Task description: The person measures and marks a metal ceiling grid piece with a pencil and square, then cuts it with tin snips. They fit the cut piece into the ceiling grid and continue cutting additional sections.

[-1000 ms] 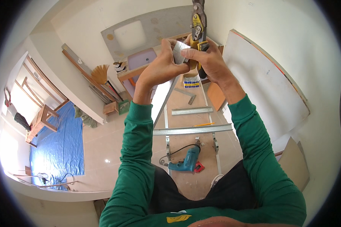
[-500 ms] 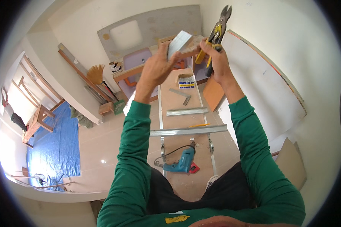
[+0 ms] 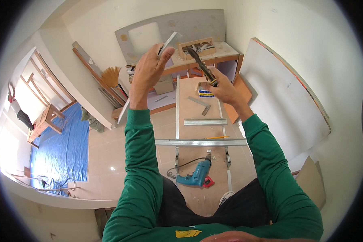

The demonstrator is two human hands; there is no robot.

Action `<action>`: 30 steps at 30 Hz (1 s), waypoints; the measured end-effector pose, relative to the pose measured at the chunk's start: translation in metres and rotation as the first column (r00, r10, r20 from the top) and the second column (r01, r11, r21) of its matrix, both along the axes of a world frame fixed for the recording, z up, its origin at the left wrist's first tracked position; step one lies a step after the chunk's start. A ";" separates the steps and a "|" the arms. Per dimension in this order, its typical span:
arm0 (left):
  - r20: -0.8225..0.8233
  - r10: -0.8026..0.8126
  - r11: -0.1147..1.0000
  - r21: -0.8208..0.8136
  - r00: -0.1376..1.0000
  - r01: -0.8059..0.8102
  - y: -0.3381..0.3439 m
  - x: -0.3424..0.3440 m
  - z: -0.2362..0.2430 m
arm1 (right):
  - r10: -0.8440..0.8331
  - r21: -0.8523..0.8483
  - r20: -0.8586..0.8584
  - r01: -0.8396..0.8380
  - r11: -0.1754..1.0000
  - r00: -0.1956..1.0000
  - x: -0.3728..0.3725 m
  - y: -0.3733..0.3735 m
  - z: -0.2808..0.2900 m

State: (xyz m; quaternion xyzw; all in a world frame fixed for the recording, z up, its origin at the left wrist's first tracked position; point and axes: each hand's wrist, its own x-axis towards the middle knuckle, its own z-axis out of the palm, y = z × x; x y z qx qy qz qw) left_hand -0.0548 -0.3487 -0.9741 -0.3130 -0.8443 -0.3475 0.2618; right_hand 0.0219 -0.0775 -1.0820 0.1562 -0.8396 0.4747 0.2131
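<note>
Snips (image 3: 202, 65) in R hand (image 3: 225, 88), grip closed, metal pc (image 3: 169, 42) pinched in L hand (image 3: 148, 69), box (image 3: 206, 90) w/ blue-yellow label (image 3: 206, 94)

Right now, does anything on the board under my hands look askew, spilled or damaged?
Mildly: the square lies slanted on the board, odd beside the short channel and long channel, which both run nearly straight across it. No clear spill or damage shows.
</note>
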 end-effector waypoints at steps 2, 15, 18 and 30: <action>-0.025 0.027 1.000 -0.006 0.999 -0.027 -0.001 0.004 0.001 | 0.027 0.003 -0.003 -0.027 1.000 1.000 -0.001 -0.008 -0.001; -0.041 0.040 0.999 0.000 0.998 -0.040 0.004 0.004 0.000 | 0.012 -0.023 0.017 -0.011 1.000 1.000 0.001 -0.023 -0.002; 0.061 0.018 0.999 -0.029 0.998 -0.017 0.004 0.010 0.004 | 0.007 -0.013 0.005 -0.006 1.000 1.000 0.003 -0.026 -0.002; 0.055 0.074 0.996 -0.053 0.996 -0.071 0.012 0.015 0.004 | -0.022 0.056 -0.053 0.025 0.998 0.998 0.004 -0.032 -0.001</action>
